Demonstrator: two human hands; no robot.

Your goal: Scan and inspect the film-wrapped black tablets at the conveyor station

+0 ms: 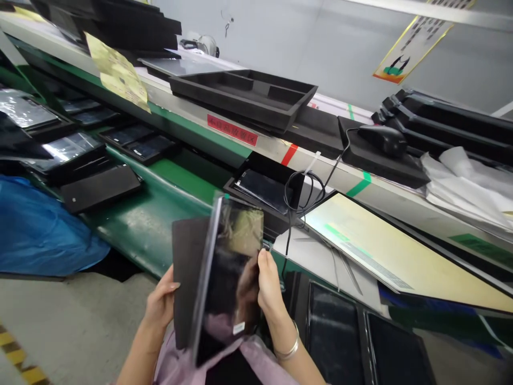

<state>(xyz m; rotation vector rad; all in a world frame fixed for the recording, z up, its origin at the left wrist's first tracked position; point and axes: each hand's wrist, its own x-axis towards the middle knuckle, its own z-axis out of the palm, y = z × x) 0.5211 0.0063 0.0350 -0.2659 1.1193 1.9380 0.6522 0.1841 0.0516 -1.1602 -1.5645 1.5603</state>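
In front of my body, my right hand (pixel 271 283) grips a glossy black display panel (pixel 230 267) by its right edge. The panel stands tilted, with a small white label near its bottom and a green tab at its top corner; reflections show on its face. My left hand (pixel 159 302) pinches the left edge of a flat dark grey foam sheet (pixel 185 283), thumb on its front. Part of that sheet is hidden behind the panel. Below right, a black tray (pixel 363 347) carries dark panels. Beyond my hands lies another black tray (pixel 296 195) with a panel in it.
A green conveyor belt (pixel 132 219) runs past with trays of panels. On the shelf are a black foam tray (pixel 276 115), a computer mouse (pixel 385 140) and white sheets (pixel 468 182). A lit monitor (pixel 385 240) leans at right, its cable nearby. Someone's blue clothing (pixel 44 224) is at left.
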